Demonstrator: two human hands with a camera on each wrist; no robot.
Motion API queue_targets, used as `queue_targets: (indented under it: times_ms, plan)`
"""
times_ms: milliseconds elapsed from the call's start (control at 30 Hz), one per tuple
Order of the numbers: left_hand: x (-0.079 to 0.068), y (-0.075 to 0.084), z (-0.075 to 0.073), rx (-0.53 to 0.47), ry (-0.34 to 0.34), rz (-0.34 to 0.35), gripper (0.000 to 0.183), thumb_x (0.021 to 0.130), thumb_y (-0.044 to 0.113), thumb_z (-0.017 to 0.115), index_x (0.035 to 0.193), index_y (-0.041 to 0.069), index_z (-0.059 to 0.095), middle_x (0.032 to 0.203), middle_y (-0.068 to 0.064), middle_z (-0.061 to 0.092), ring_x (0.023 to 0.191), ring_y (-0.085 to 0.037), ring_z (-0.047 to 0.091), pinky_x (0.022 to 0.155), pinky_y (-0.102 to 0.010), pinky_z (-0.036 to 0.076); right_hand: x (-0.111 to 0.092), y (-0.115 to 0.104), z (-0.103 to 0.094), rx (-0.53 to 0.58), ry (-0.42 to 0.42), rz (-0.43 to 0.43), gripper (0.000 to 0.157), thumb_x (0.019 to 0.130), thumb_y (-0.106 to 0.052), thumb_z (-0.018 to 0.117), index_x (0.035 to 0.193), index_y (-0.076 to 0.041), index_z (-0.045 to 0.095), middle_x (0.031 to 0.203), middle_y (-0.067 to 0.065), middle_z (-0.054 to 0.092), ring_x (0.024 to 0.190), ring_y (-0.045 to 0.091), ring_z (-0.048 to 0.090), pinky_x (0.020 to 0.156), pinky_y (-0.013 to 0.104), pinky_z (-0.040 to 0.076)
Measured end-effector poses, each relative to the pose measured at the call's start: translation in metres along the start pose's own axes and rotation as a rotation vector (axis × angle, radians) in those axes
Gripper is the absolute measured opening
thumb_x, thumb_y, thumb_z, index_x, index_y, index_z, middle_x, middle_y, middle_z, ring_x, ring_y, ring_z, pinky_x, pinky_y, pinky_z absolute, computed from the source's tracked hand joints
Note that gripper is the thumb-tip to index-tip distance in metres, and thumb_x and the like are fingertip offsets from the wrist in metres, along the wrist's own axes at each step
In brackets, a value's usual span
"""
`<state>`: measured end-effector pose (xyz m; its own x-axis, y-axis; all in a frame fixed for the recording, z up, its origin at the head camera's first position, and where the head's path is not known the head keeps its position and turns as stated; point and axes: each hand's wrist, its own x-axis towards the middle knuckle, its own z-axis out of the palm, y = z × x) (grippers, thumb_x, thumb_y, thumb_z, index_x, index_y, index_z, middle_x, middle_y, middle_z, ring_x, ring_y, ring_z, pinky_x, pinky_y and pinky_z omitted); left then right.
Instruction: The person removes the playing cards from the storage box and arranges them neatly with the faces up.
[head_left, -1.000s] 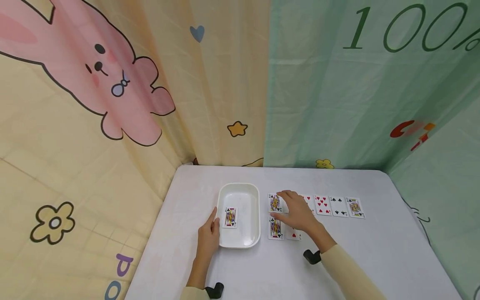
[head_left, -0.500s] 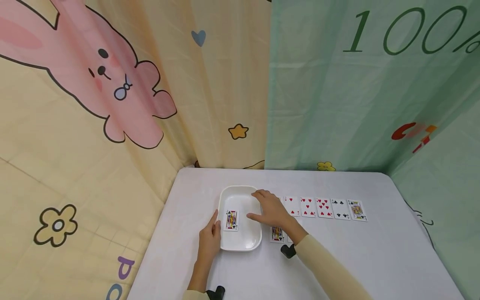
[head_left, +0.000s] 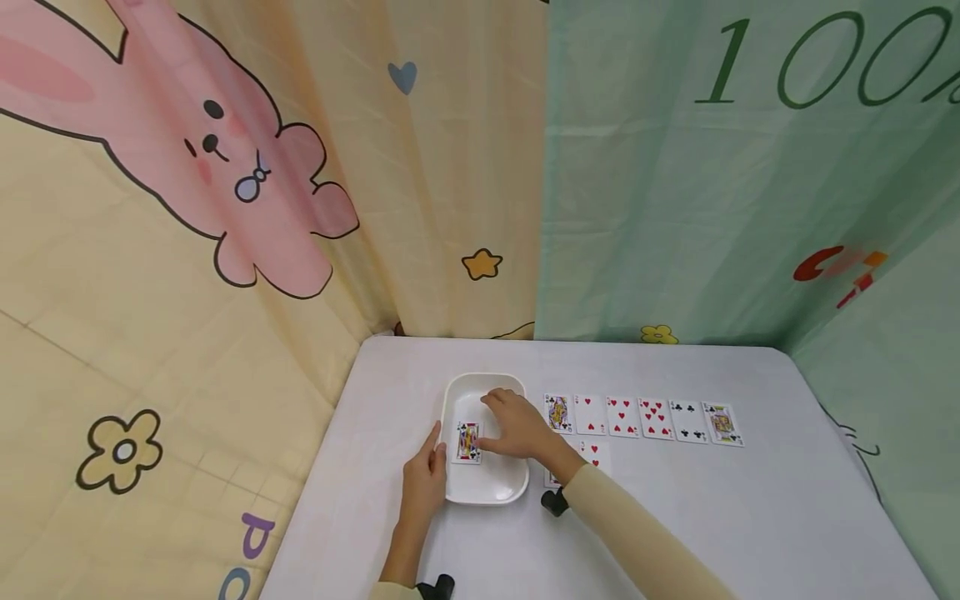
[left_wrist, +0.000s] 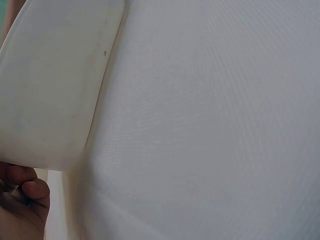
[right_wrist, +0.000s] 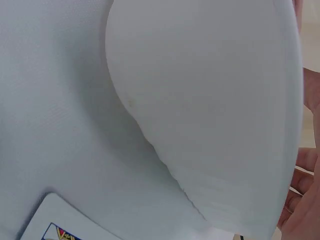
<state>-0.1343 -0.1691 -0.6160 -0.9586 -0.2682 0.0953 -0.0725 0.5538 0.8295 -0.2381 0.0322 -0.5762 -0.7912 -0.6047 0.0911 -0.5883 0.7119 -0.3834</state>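
Note:
A white tray [head_left: 487, 493] stands at the middle of the table with one face card, a playing card [head_left: 467, 444], lying in its left half. My left hand [head_left: 424, 483] holds the tray by its left side; in the left wrist view, curled fingers [left_wrist: 36, 189] sit against its rim. Over the tray's inside is my right hand [head_left: 517, 427], fingers and thumb spread apart. Its thumb tip overlaps the right edge of the face card in the head view. The right wrist view shows the tray's outer wall [right_wrist: 200, 100] between the camera and part of that hand.
Right of the tray runs a row of several face-up cards, from a face card [head_left: 558, 413] to another face card [head_left: 723, 425]. Below it lie a hearts card [head_left: 595, 454] and a face card [head_left: 551, 480], both partly behind the right arm. Printed curtains [head_left: 450, 167] enclose the table.
My right hand has moved left from above the cards to over the tray, its thumb reaching the face card there. My left hand stays at the tray's left side.

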Motion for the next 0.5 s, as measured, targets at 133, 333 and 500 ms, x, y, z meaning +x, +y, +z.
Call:
queue_targets:
  times_ms: [133, 333, 500]
  plan:
    - [0.000, 0.000, 0.000, 0.000, -0.003, 0.003, 0.047, 0.106, 0.017, 0.057, 0.153, 0.019, 0.052, 0.066, 0.003, 0.046, 0.057, -0.007, 0.040, 0.053, -0.021, 0.037, 0.006, -0.006, 0.005, -0.035, -0.026, 0.008, 0.085, 0.083, -0.062, 0.075, 0.144, -0.007, 0.056, 0.144, 0.013, 0.057, 0.130, 0.031, 0.057, 0.108, 0.047, 0.047]
    - [-0.002, 0.001, 0.000, -0.012, 0.000, 0.016, 0.046, 0.106, 0.016, 0.058, 0.152, 0.019, 0.054, 0.065, 0.004, 0.045, 0.057, -0.006, 0.040, 0.053, -0.021, 0.036, 0.014, -0.011, 0.010, -0.113, -0.101, 0.039, 0.096, 0.077, -0.070, 0.076, 0.147, -0.008, 0.054, 0.146, 0.011, 0.055, 0.127, 0.029, 0.058, 0.106, 0.044, 0.049]
    - [-0.001, 0.001, -0.001, -0.009, 0.005, 0.032, 0.046, 0.105, 0.015, 0.059, 0.151, 0.018, 0.054, 0.065, 0.004, 0.045, 0.057, -0.005, 0.040, 0.053, -0.021, 0.036, 0.019, -0.013, 0.018, -0.166, -0.142, 0.042, 0.108, 0.068, -0.076, 0.079, 0.148, -0.010, 0.051, 0.148, 0.009, 0.053, 0.129, 0.026, 0.057, 0.108, 0.042, 0.047]
